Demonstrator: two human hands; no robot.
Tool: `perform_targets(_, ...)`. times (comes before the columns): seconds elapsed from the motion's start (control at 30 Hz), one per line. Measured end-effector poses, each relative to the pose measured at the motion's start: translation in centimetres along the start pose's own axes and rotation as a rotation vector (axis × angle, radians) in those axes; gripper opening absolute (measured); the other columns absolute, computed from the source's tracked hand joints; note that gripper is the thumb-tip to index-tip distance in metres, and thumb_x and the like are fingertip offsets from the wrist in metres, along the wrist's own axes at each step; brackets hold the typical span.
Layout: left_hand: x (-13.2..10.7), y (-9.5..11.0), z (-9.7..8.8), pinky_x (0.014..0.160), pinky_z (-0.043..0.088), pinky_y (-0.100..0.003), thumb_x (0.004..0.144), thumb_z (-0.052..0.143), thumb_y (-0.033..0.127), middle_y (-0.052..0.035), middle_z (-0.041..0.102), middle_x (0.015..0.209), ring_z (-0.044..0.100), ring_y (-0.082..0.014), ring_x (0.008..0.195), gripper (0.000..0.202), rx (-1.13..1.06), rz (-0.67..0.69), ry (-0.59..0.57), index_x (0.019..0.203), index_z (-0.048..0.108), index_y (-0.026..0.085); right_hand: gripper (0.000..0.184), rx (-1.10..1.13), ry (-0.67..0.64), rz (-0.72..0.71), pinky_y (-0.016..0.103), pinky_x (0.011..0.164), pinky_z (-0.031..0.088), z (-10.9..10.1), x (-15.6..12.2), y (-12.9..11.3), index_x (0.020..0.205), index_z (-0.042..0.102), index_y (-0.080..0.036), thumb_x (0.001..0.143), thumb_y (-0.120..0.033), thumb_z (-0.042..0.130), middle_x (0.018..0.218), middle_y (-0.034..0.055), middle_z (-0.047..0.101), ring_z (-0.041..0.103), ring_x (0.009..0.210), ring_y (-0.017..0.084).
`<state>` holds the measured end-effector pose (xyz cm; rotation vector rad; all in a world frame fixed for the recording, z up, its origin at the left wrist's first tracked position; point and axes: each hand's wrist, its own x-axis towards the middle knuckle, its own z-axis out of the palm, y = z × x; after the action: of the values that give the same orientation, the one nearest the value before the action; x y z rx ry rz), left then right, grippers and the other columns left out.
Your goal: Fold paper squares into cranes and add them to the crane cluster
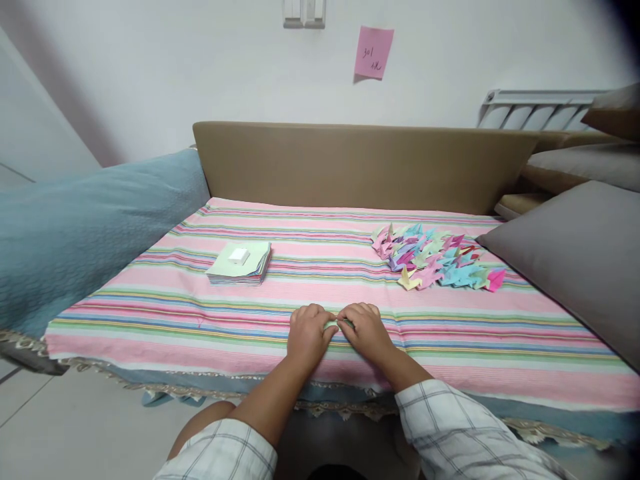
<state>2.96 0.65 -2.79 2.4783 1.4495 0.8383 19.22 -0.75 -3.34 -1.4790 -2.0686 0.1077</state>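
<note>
My left hand [307, 333] and my right hand [365, 330] rest side by side on the pink striped cloth [450, 333], near its front edge. Both are closed, fingers curled and pressed on a small pale green folded paper [334, 325] that shows only as a sliver between them. A stack of coloured paper squares [241, 263] lies to the far left of my hands, with a small white piece on top. A heap of several folded paper cranes [435, 257] in pink, blue, green and yellow lies at the far right.
A blue blanket [85, 227] is bunched at the left. Grey cushions [580, 253] lean in from the right. A tan padded backrest [360, 163] runs behind the cloth. A pink note [373, 52] sticks on the white wall.
</note>
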Motion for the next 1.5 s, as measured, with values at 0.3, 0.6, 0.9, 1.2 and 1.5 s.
perform_targets(0.3, -0.1, 0.1, 0.0, 0.084, 0.029, -0.037, 0.076, 0.065, 0.027, -0.0011, 0.067, 0.086, 0.053, -0.0200, 0.089, 0.010, -0.036, 0.011, -0.042, 0.085, 0.064, 0.024, 0.006, 0.111, -0.085, -0.045, 0.033, 0.079, 0.035, -0.3, -0.1, 1.2, 0.085, 0.063, -0.022, 0.083, -0.023, 0.058, 0.088, 0.0027, 0.065, 0.056, 0.087, 0.019)
perform_targets(0.6, 0.3, -0.3, -0.8, 0.091, 0.027, -0.039, 0.077, 0.062, 0.023, 0.0004, 0.069, 0.088, 0.057, -0.0184, 0.088, 0.006, -0.062, 0.025, -0.149, 0.081, 0.066, 0.025, 0.008, 0.103, -0.108, -0.140, 0.032, 0.080, 0.038, -0.7, -0.2, 1.7, 0.086, 0.066, -0.024, 0.081, -0.020, 0.061, 0.092, 0.0016, 0.067, 0.058, 0.088, 0.017)
perform_targets(0.9, 0.3, -0.8, -1.3, 0.099, 0.018, -0.046, 0.080, 0.059, 0.024, 0.0013, 0.070, 0.092, 0.058, -0.0185, 0.091, 0.010, -0.021, 0.118, -0.206, 0.082, 0.068, 0.028, 0.012, 0.045, -0.132, -0.195, 0.034, 0.079, 0.040, -1.0, -0.4, 2.0, 0.090, 0.069, -0.025, 0.083, -0.024, 0.059, 0.094, 0.0034, 0.067, 0.057, 0.088, 0.018)
perform_targets(1.2, 0.2, -0.8, -1.6, 0.101, 0.018, -0.048, 0.084, 0.054, 0.023, 0.0020, 0.070, 0.095, 0.058, -0.0165, 0.090, 0.018, 0.013, 0.174, -0.231, 0.085, 0.069, 0.030, 0.021, 0.034, -0.140, -0.276, 0.033, 0.082, 0.043, -1.9, -0.6, 2.0, 0.096, 0.068, -0.025, 0.086, -0.021, 0.051, 0.098, 0.0039, 0.067, 0.056, 0.092, 0.017)
perform_targets(1.5, 0.5, -1.1, -1.3, 0.093, 0.033, -0.040, 0.083, 0.050, 0.017, -0.0046, 0.067, 0.079, 0.058, -0.0175, 0.079, 0.016, 0.085, 0.322, -0.223, 0.076, 0.065, 0.019, 0.020, -0.033, -0.130, -0.302, 0.034, 0.082, 0.041, -2.1, -0.9, 1.2, 0.095, 0.068, -0.022, 0.086, -0.020, 0.050, 0.100, 0.0048, 0.067, 0.057, 0.092, 0.018)
